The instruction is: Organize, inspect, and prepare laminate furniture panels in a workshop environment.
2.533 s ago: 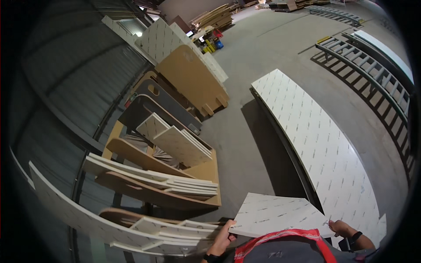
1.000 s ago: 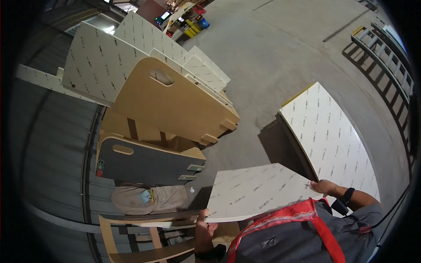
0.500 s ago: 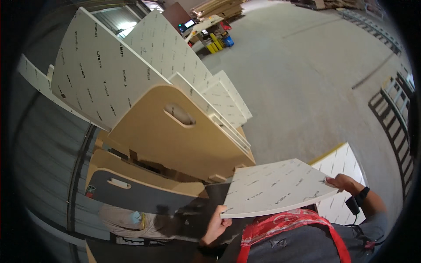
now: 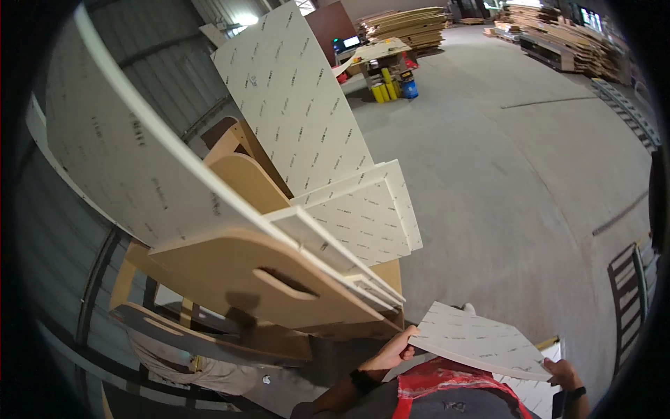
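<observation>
A white board (image 4: 481, 340) covered with printed protective film is held in front of my body, its near edge toward me. My left hand (image 4: 395, 350) is closed on its left corner, and my right hand (image 4: 561, 376) grips the right corner. Just past my left hand stands a brown wooden cart side (image 4: 279, 297) with an oblong handle slot. Upright white boards (image 4: 118, 153) lean in this cart, and smaller white boards (image 4: 356, 216) stand along its right side. Below the held board, part of another white panel (image 4: 534, 397) shows near my right hand.
A lower dark-faced wooden piece (image 4: 202, 339) with a handle slot and a crumpled pale cloth (image 4: 160, 359) lie at left. Farther off stand a workbench (image 4: 380, 50), yellow containers (image 4: 384, 91), a blue bucket (image 4: 409, 88) and stacked timber (image 4: 405, 28). Metal racking (image 4: 628, 293) is at right.
My view has shifted, bringing the upright boards closer and showing more floor ahead. The held board sits lower and farther right in view, with both hands still on it.
</observation>
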A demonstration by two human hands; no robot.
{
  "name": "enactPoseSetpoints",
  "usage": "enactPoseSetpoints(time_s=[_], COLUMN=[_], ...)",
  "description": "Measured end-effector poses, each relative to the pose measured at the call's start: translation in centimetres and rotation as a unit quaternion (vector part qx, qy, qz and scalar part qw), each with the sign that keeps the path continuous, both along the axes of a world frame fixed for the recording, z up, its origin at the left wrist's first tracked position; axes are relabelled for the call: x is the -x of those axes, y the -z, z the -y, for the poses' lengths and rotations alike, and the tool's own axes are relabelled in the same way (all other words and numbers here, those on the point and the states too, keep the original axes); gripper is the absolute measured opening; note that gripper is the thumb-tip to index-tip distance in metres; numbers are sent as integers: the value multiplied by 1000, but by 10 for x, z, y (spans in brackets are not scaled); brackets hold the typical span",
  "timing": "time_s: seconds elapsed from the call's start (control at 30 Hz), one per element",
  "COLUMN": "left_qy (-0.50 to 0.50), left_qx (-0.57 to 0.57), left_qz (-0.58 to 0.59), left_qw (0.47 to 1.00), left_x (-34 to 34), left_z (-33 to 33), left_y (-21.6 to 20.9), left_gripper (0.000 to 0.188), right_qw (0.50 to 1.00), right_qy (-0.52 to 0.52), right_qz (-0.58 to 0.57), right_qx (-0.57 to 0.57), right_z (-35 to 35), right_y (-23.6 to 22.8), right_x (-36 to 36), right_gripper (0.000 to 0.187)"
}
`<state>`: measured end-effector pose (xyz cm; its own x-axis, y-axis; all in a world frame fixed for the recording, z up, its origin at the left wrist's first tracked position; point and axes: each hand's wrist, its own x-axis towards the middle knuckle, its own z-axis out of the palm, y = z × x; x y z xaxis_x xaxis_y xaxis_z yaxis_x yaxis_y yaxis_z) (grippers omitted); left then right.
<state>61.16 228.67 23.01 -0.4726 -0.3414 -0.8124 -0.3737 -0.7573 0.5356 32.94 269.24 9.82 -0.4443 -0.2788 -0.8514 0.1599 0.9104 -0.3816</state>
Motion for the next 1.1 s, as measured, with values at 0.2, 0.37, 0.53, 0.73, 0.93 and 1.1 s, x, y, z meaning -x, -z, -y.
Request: enactPoseSetpoints(time_s=[0.2, 0.37, 0.53, 0.73, 0.93, 1.1], left_qy=[37, -18, -151, -272, -373, -403], left_qx=[68, 49, 94, 93, 126, 229], left_qz=[42, 99, 149, 151, 177, 267], left_qw=[996, 994, 973, 946, 902, 845], left_x=[111, 149, 165, 136, 112, 89], left_z=[88, 171, 219, 261, 296, 311], left_y=[21, 62, 58, 70, 78, 84], left_gripper=[26, 30, 26, 27, 33, 39], right_qw=[993, 989, 971, 965, 932, 917], right_qy=[-76, -111, -218, -238, -341, -381], right_qz=[-89, 63, 51, 113, 120, 116], right_qx=[25, 74, 85, -19, -8, -15], right_z=[34, 210, 302, 437, 554, 646], right_y=[225, 26, 82, 79, 57, 73], right_x=[108, 201, 255, 284, 277, 255], right_gripper=[58, 67, 70, 69, 69, 71])
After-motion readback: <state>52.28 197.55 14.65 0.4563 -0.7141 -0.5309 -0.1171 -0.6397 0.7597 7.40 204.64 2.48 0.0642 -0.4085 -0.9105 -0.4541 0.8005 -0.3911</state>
